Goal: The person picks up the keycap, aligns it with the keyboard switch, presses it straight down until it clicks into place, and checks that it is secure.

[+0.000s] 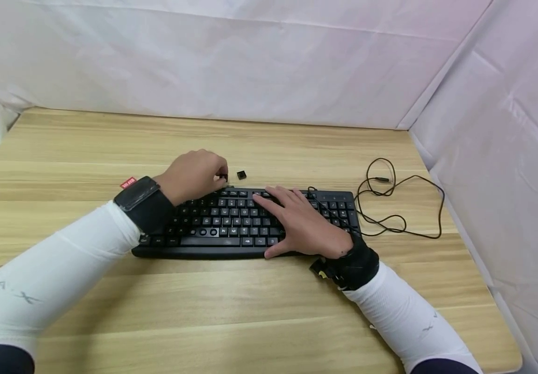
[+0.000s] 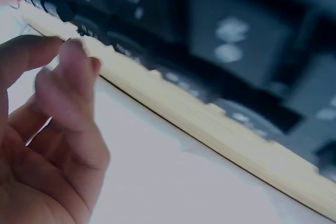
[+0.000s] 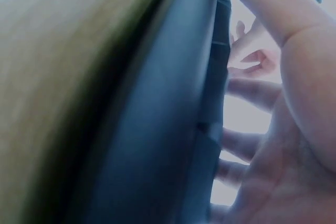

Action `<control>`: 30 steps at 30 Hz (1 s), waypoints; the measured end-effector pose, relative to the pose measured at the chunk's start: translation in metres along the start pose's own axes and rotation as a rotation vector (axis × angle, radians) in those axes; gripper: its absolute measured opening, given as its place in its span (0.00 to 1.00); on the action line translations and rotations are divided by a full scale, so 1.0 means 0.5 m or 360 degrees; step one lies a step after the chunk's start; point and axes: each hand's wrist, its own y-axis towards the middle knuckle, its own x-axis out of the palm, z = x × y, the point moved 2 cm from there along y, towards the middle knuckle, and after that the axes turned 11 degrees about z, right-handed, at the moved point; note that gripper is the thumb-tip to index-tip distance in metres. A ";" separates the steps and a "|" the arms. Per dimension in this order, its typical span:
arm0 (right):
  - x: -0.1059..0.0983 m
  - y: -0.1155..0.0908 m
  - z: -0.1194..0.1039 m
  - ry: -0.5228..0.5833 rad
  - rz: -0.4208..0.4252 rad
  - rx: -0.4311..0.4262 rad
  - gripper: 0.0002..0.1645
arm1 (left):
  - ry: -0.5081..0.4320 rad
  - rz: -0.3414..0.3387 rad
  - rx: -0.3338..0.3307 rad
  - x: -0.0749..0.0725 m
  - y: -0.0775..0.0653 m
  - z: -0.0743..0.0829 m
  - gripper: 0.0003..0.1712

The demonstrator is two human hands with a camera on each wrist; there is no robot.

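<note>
A black keyboard (image 1: pixel 222 241) lies flat on the wooden table. Spread fingers of my right hand (image 1: pixel 304 223) rest across its right half, with the thumb at the front edge. Over the keyboard's upper left reaches my left hand (image 1: pixel 194 174), its thumb and fingertips at the back edge. Between them a small black piece (image 1: pixel 224 177), apparently a keycap, is pinched and mostly hidden. Just right of that hand, a loose black keycap (image 1: pixel 241 175) sits on the table behind the keyboard. In the lower letter row, a few key spots (image 1: pixel 203 232) show round shapes.
The keyboard's black cable (image 1: pixel 418 176) lies in loops on the table to the right, with its plug (image 1: pixel 382 179) among them. White cloth walls (image 1: pixel 269 67) stand behind and to the right of the wooden table (image 1: pixel 231 311).
</note>
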 end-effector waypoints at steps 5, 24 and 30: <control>-0.002 -0.003 0.006 0.0021 0.0010 0.0002 0.68 | 0.0051 0.0111 0.0185 -0.004 -0.029 0.010 0.12; -0.002 -0.005 0.014 0.0017 -0.0007 0.0004 0.68 | 0.0112 0.0196 0.0335 -0.002 -0.080 0.005 0.11; -0.004 -0.004 0.015 0.0022 0.0000 -0.0004 0.68 | 0.0126 0.0207 0.0314 -0.003 -0.084 0.004 0.12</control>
